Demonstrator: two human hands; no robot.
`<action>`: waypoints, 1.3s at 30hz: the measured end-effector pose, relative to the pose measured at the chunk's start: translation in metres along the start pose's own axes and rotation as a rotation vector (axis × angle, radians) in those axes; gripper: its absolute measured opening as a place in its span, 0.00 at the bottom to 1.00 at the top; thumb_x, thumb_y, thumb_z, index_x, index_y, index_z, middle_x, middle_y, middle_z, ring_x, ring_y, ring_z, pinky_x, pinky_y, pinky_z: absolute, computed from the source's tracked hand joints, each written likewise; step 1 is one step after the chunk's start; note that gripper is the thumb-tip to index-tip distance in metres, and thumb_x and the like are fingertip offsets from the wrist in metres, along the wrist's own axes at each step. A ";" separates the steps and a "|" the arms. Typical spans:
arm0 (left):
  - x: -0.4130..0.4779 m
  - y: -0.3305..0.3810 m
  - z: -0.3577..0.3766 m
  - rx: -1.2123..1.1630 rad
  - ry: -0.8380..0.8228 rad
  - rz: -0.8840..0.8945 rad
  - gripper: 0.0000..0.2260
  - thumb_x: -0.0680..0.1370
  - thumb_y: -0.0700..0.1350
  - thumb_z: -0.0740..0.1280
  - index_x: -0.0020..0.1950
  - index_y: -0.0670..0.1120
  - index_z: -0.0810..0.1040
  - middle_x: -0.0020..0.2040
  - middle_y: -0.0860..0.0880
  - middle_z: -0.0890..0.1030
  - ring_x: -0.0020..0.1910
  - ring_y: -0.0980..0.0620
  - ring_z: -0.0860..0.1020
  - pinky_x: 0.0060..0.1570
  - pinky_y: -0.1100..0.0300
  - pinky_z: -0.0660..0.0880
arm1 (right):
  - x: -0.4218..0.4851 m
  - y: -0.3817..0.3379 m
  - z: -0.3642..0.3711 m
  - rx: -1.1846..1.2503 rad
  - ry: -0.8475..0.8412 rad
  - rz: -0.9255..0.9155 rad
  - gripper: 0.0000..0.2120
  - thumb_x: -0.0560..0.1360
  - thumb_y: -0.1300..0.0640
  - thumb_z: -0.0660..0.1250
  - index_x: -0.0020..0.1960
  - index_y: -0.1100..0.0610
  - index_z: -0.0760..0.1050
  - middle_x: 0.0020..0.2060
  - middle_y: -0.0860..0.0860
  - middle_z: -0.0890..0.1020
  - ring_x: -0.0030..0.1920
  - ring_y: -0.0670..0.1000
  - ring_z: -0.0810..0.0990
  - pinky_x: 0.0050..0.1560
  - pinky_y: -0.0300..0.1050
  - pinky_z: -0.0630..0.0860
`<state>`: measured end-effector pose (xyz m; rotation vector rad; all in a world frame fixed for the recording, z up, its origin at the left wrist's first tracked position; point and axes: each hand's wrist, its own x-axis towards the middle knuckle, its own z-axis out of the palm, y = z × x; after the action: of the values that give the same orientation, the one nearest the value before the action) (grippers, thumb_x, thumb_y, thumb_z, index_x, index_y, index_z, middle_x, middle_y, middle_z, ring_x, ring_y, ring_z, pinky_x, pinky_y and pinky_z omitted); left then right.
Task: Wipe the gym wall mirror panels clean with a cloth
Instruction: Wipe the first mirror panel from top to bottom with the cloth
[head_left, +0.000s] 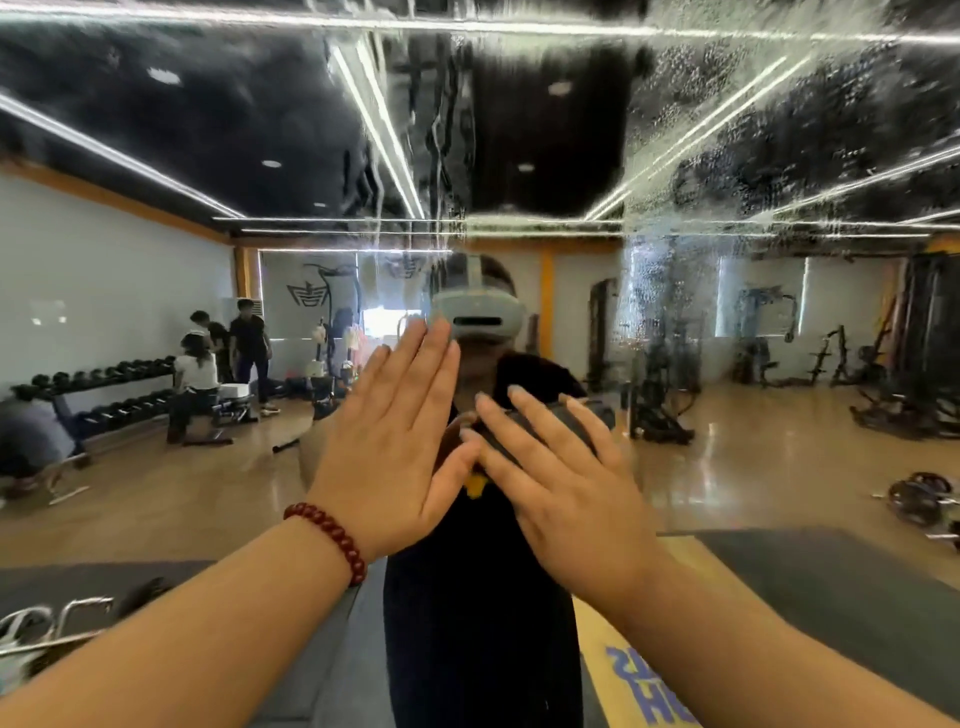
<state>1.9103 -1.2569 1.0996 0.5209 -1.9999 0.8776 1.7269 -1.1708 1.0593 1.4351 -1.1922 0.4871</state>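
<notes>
The wall mirror (727, 156) fills the view, with water droplets and run streaks across its upper part. Both my hands are raised in front of it at chest height. My left hand (395, 441), with a red bead bracelet on its wrist, is flat with straight fingers pointing up. My right hand (561, 499) is also flat, fingers spread, and lies over a dark grey cloth (584, 415) that it seems to press to the glass. The thumb of my left hand touches my right forefinger. My own reflection stands behind the hands.
The mirror reflects a gym: a dumbbell rack (104, 384) and several people at the left, weight machines (909, 353) at the right, weight plates (919, 499) on the floor. Dark mats lie along the bottom.
</notes>
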 end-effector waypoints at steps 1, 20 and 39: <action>-0.005 0.002 0.003 0.002 -0.004 0.007 0.33 0.83 0.59 0.44 0.79 0.37 0.56 0.80 0.40 0.54 0.80 0.43 0.51 0.78 0.48 0.46 | -0.012 -0.007 0.002 -0.002 -0.012 -0.026 0.24 0.81 0.54 0.55 0.77 0.49 0.65 0.78 0.48 0.62 0.78 0.53 0.58 0.76 0.57 0.53; -0.041 0.014 0.021 0.003 0.003 0.065 0.33 0.83 0.59 0.43 0.78 0.36 0.57 0.79 0.38 0.55 0.79 0.41 0.53 0.78 0.47 0.47 | -0.017 -0.017 0.005 0.039 -0.011 0.039 0.24 0.80 0.55 0.56 0.77 0.48 0.66 0.77 0.48 0.63 0.78 0.52 0.60 0.75 0.55 0.55; -0.090 0.041 0.037 -0.021 -0.020 0.050 0.32 0.83 0.59 0.46 0.78 0.36 0.54 0.79 0.38 0.53 0.79 0.41 0.51 0.78 0.48 0.44 | -0.025 -0.020 0.013 0.036 0.074 0.206 0.24 0.81 0.58 0.57 0.77 0.49 0.65 0.77 0.49 0.63 0.78 0.52 0.59 0.76 0.54 0.54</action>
<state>1.9118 -1.2548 0.9940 0.4713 -2.0461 0.8847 1.7299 -1.1764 1.0253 1.3192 -1.2830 0.7015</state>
